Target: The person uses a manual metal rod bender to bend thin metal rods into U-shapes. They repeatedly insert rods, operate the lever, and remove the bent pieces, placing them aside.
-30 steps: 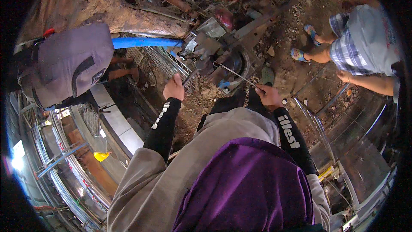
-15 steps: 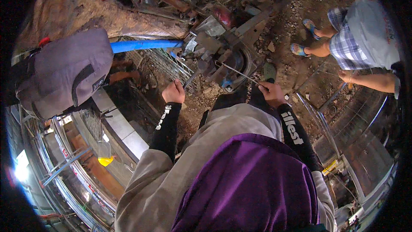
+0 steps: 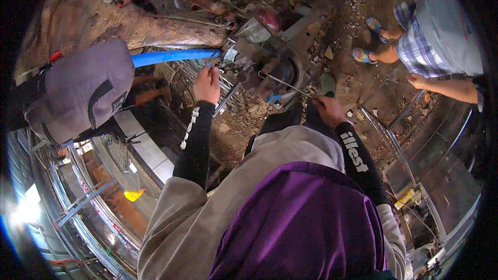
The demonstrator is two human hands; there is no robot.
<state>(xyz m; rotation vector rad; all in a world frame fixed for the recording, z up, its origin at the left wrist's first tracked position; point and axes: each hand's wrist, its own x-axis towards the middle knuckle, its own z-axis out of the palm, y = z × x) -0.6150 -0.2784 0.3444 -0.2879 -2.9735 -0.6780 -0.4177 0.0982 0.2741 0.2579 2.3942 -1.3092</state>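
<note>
My right hand (image 3: 330, 111) is closed on one end of a thin metal rod (image 3: 290, 85). The rod's far end is bent and lies over a dark, greasy machine with a round rim (image 3: 300, 71). My left hand (image 3: 207, 87) is raised to the left of the machine, with its fingers up and seemingly slightly apart; no object shows in it. Beside it a straight metal bar (image 3: 226, 99) slants toward the machine, apart from the fingers. Behind the left hand lies a bundle of thin metal rods (image 3: 189, 71).
A blue pipe (image 3: 176, 57) runs toward the machine from the left. A person in a grey top (image 3: 85, 88) bends at the left; another in checked shorts (image 3: 425, 52) stands at the right. Long metal bars (image 3: 389, 142) lie at the right, over stony ground (image 3: 332, 54).
My left hand has moved up and away from the slanted metal bar, whose lower end now shows. My right hand keeps its hold on the rod, which has shifted slightly.
</note>
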